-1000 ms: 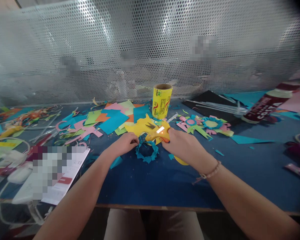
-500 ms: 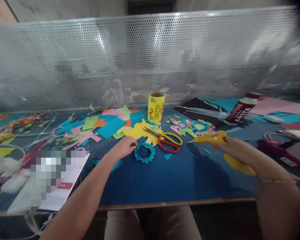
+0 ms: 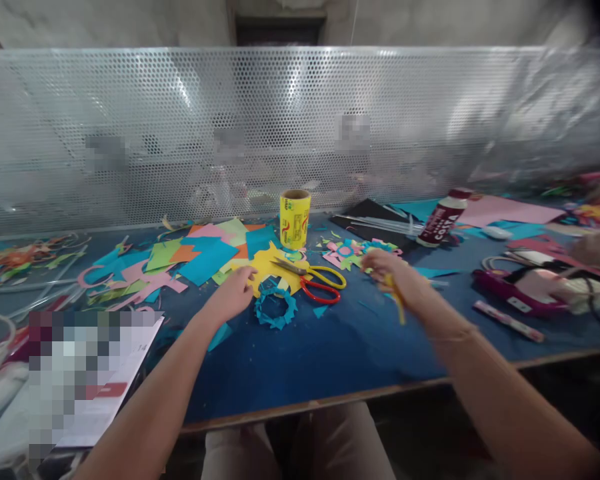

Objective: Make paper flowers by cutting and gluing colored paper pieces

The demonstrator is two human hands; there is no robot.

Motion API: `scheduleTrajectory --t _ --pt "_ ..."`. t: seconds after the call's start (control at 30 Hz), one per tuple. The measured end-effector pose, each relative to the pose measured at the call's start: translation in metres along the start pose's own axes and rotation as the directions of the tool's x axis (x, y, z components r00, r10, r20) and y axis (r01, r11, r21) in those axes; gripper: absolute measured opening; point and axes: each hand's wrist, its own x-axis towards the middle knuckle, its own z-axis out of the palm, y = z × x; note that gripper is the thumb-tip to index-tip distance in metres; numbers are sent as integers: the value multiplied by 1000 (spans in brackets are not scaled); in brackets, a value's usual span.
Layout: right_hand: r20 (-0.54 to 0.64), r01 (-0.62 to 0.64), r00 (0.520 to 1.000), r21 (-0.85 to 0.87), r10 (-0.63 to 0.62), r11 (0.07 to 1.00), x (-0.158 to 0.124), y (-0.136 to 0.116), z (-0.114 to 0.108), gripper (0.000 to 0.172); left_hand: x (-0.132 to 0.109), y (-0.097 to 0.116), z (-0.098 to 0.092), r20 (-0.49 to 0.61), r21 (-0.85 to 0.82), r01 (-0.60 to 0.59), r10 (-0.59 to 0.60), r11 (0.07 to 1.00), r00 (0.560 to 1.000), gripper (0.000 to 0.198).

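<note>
Since earlier, the right hand (image 3: 393,277) has swung inward, its blurred fingers half curled; whether they grip the yellow thing (image 3: 400,308) beneath is unclear. The left hand (image 3: 237,293) bends its fingers beside the blue paper ring (image 3: 281,323), hold uncertain. Bare table (image 3: 300,367) reaches the near edge; beyond, a bottle (image 3: 440,223) reads "COSTA".

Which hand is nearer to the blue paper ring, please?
Left: the left hand is beside the blue paper ring, upper left; the right hand is farther off to its right.
</note>
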Motion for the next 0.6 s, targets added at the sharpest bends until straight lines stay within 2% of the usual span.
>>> scheduleTrajectory --t 0.03,0.1,0.17,0.2,0.3,0.37,0.47,0.6 --pt "32 -3 999 58 1 998 6 -19 8 40 0 3 0 -32 -46 -12 11 999 999 33" --pt "179 -113 983 386 46 916 15 -53 26 41 0 11 -2 -46 -163 -52 45 985 998 34" --pt "258 -171 966 560 26 811 23 -82 41 37 -2 19 -3 -7 -273 -92 93 958 996 34" --pt "260 -186 965 607 29 772 26 -95 48 36 -4 23 -4 25 -313 -102 116 944 993 33" --pt "259 -238 963 695 73 679 34 -125 65 35 -8 28 -3 100 -412 -99 153 906 983 36" --pt "271 -256 959 721 79 644 38 -138 76 34 -9 28 -1 104 -481 -100 170 871 980 38" --pt "254 -238 965 752 62 615 41 -152 89 31 -9 28 5 35 -544 -110 154 832 988 37" --pt "271 -273 959 787 88 553 44 -155 98 27 -4 30 6 -119 -412 -38 -13 911 993 26"
